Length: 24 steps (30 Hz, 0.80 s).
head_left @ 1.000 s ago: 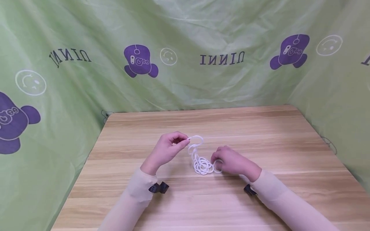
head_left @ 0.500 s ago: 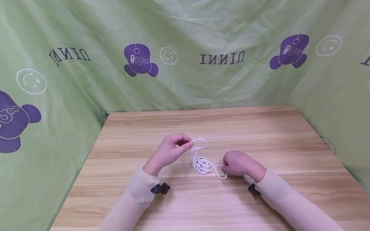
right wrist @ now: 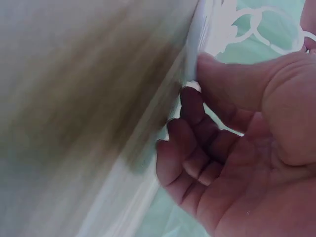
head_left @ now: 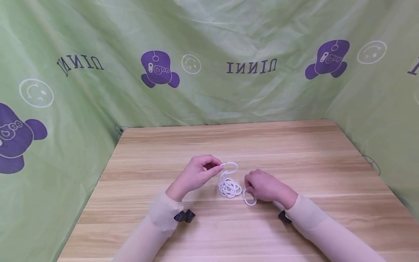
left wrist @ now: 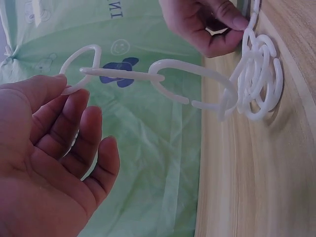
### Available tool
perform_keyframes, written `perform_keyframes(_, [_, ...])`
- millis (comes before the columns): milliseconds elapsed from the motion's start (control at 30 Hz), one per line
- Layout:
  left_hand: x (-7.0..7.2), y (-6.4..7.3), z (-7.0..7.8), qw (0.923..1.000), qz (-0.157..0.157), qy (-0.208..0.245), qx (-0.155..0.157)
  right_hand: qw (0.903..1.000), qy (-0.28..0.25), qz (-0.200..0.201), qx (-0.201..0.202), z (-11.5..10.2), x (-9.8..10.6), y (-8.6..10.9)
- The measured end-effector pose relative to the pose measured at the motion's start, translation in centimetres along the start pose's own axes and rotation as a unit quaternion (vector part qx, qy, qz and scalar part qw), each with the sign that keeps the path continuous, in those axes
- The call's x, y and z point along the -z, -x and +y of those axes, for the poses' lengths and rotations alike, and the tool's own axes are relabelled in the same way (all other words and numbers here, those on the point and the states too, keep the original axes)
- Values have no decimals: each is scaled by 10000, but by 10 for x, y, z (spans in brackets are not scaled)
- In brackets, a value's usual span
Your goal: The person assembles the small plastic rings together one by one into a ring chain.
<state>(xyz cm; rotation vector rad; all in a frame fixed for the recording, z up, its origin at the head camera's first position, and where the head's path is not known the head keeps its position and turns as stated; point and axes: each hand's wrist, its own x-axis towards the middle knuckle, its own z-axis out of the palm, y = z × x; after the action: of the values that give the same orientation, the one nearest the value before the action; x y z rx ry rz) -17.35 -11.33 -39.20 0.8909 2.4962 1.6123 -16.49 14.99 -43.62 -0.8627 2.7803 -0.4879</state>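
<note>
My left hand pinches the end link of a white plastic chain between thumb and index finger, raised above the table. A few joined links slope down from it to a heap of white chain links. In the left wrist view, one hanging link shows a small gap in its side. Right of the heap, my right hand is low at the table, its thumb and index finger pinching a single white link. That link looks apart from the heap; its upper part is hidden behind the fingers.
The wood-grain table extends around the hands on all sides. Green cloth with purple figures hangs behind and at both sides. Thin cables show by the table's right and left edges.
The left hand has moved slightly right and nearer, carrying the chain's end link. The right hand drew a link away from the heap to the right, then came back a little left.
</note>
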Motion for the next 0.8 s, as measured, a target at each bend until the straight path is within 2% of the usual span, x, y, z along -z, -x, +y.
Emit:
perform_keyframes(133, [-1,0,0,10000,-52,-52,1,9967,-775,234,100,0,9,3])
perform_keyframes(233, [-3,0,0,9999,-56,-145,19,9879,-1411,527,378,-5,23,7])
perform_keyframes(333, [-5,0,-1,9998,-53,-179,6,9783,-1748,882,678,-13,38,13])
perform_keyframes(567, [-9,0,-1,9996,-205,-202,-55,9572,-1734,1906,1321,-29,53,20])
perform_keyframes(700, [-12,0,0,9988,-345,-215,-258,9505,-1652,2375,1134,-35,54,17])
perform_keyframes(800, [-14,0,2,9978,-406,-270,-442,9502,-1639,2489,908,-38,53,15])
